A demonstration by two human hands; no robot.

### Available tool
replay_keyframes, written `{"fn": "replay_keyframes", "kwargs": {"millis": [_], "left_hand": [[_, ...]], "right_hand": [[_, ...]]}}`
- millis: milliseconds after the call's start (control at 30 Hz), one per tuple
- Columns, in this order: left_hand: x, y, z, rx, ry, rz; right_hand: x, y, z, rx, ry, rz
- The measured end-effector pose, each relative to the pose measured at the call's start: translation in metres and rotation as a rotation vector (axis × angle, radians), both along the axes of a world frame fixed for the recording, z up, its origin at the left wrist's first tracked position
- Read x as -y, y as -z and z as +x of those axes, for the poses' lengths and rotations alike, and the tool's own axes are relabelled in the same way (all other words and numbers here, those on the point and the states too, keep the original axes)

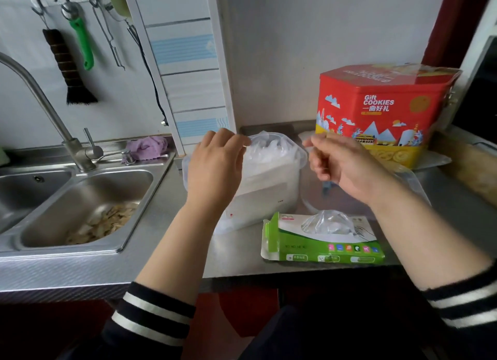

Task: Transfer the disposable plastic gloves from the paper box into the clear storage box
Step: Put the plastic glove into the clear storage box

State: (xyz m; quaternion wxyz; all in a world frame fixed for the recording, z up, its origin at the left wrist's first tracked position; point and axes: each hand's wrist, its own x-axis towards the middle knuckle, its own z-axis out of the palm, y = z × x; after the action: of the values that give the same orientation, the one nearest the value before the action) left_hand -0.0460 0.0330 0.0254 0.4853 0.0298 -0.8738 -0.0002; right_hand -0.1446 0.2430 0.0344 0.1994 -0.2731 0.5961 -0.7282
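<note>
The clear storage box (269, 190) stands on the steel counter, tilted, with a heap of clear plastic gloves (271, 151) rising above its rim. My left hand (215, 168) is over the box's left side, its curled fingertips pinching the gloves at the top. To the right of the box, my right hand (341, 163) hovers with loosely curled fingers and holds nothing. The green and white paper box (322, 252) lies near the counter's front edge, with a tuft of gloves (329, 222) sticking out of its top opening.
A clear lid (411, 183) lies under my right hand. A red cookie tin (384, 109) stands behind it. Left of the counter is a steel sink (80, 198) with scraps, a faucet (48, 109) and a purple cloth (148, 147). Utensils hang on the wall.
</note>
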Motion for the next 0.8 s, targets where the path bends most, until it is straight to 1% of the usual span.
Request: {"fn": "replay_keyframes", "kwargs": {"millis": [33,67,100,133,167,200,267,300,367,533,600,700,800], "left_hand": [[-0.012,0.005,0.001,-0.08,0.074,0.01],[-0.026,0.011,0.003,-0.115,0.161,0.043],[-0.039,0.019,0.005,-0.111,0.256,0.083],[-0.054,0.029,0.007,-0.06,0.344,0.123],[-0.066,0.041,0.008,0.023,0.403,0.162],[-0.077,0.055,0.008,0.137,0.429,0.211],[-0.09,0.08,0.007,0.348,0.429,0.323],[-0.093,0.091,0.006,0.416,0.432,0.376],[-0.096,0.107,0.004,0.492,0.431,0.465],[-0.097,0.114,0.004,0.538,0.367,0.548],[-0.099,0.114,0.003,0.555,0.339,0.557],[-0.097,0.116,0.003,0.558,0.347,0.567],[-0.095,0.118,0.003,0.547,0.362,0.563]], "right_hand": [[-0.01,0.008,0.009,-0.158,-0.016,0.195],[-0.017,0.018,0.014,-0.295,-0.041,0.392],[-0.021,0.028,0.018,-0.402,-0.065,0.584],[-0.025,0.039,0.02,-0.494,-0.068,0.752],[-0.027,0.05,0.02,-0.575,-0.058,0.875],[-0.028,0.059,0.021,-0.61,-0.031,0.938],[-0.029,0.07,0.023,-0.613,0.037,0.957],[-0.029,0.072,0.026,-0.621,0.074,0.941],[-0.031,0.074,0.03,-0.601,0.148,0.857],[-0.033,0.077,0.021,-0.491,0.309,0.615],[-0.036,0.066,0.019,-0.371,0.376,0.426],[-0.043,0.041,0.018,-0.125,0.463,0.089],[-0.047,0.02,0.011,0.077,0.49,-0.183]]}}
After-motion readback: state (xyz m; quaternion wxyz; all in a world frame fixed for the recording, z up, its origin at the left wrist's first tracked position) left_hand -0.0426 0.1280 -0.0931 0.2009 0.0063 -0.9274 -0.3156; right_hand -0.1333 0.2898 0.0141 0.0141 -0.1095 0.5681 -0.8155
